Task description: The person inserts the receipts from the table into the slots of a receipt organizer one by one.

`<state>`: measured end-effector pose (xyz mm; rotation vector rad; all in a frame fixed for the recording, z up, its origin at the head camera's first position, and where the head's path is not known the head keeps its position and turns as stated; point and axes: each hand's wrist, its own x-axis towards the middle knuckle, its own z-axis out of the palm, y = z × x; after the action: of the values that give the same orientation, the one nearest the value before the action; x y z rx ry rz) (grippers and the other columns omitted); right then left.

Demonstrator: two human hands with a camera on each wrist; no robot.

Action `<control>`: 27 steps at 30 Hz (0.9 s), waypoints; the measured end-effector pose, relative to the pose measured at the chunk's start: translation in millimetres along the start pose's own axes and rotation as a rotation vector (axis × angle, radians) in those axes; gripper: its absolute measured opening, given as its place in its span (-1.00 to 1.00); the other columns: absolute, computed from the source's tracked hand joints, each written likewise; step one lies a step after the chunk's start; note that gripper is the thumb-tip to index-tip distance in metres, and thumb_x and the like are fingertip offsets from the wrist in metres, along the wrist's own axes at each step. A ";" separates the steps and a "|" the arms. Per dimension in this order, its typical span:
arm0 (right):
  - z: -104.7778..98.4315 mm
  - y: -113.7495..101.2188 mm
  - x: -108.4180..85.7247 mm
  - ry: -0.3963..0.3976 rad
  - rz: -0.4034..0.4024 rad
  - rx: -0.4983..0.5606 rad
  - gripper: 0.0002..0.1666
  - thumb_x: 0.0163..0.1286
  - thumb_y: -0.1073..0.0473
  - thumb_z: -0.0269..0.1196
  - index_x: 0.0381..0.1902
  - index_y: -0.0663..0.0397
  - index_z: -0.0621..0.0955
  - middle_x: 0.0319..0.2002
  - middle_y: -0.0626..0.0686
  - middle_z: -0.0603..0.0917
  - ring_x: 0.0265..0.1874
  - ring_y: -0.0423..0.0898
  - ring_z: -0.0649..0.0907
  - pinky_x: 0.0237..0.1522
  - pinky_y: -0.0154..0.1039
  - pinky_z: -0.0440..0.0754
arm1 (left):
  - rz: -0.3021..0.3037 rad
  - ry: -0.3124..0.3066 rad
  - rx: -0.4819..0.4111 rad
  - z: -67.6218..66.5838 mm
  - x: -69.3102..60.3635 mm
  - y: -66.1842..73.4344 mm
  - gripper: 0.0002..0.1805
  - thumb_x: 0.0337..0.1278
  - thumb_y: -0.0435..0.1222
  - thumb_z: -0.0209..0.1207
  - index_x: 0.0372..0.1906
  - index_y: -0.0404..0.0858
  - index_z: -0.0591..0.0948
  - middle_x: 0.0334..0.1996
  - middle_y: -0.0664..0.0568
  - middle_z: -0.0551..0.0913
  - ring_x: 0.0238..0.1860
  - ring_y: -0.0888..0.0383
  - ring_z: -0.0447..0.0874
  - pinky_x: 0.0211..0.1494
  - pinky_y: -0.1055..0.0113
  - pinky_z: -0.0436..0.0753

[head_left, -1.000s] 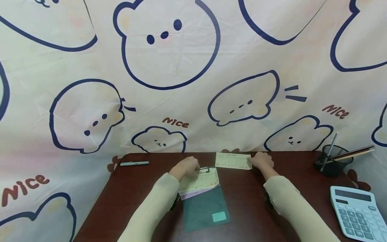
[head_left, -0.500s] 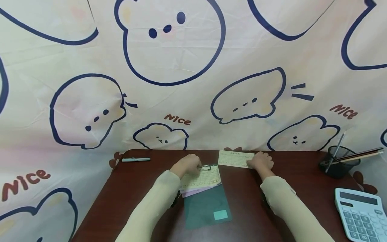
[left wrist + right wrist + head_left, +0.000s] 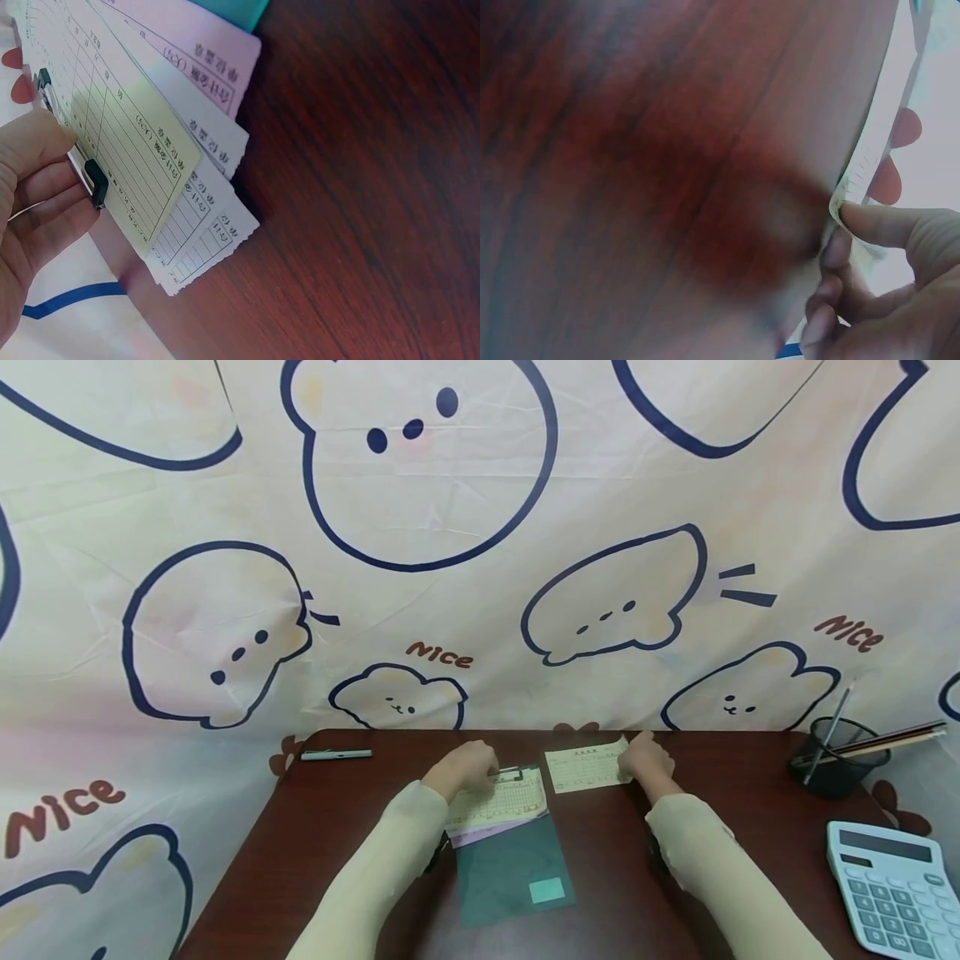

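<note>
My left hand (image 3: 467, 768) pinches the metal clip (image 3: 94, 180) with black tips at the top of a dark teal clipboard (image 3: 510, 868). Fanned under that clip are printed slips: a yellow form (image 3: 142, 161) on top, white ones below and a pink one (image 3: 217, 56). Off to the right, my right hand (image 3: 648, 763) holds the right edge of a separate pale yellow slip (image 3: 587, 767) between thumb and fingers. In the right wrist view this slip (image 3: 866, 161) is seen nearly edge-on, raised and bent at the thumb.
A pale pen (image 3: 336, 754) lies at the table's back left. On the right stand a black mesh pen cup (image 3: 836, 772) with pens and a light blue calculator (image 3: 892, 893). A cartoon-print curtain (image 3: 480, 527) hangs behind the brown table (image 3: 322, 860).
The right hand has turned the loose slip, its left end coming nearer and its right corner lifting. The left hand keeps its place at the clip. The head view has shifted slightly.
</note>
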<state>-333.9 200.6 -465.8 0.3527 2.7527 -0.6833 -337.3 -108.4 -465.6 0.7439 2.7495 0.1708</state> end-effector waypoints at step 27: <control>-32.4 0.9 -13.2 -0.021 -0.226 0.810 -0.59 0.49 0.11 -0.04 0.11 0.32 0.38 -0.34 0.02 0.56 -0.54 -0.29 0.54 -0.36 -0.35 0.56 | -0.018 0.000 0.034 -0.6 2.9 3.5 -0.86 -0.10 -0.32 0.35 -0.33 -0.13 0.75 -0.29 0.12 0.67 -0.41 0.24 0.48 -0.28 0.33 0.55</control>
<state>-328.2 214.9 -434.4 0.1810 2.3826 -1.8339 -338.2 -104.0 -465.2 0.7278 2.7648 0.1213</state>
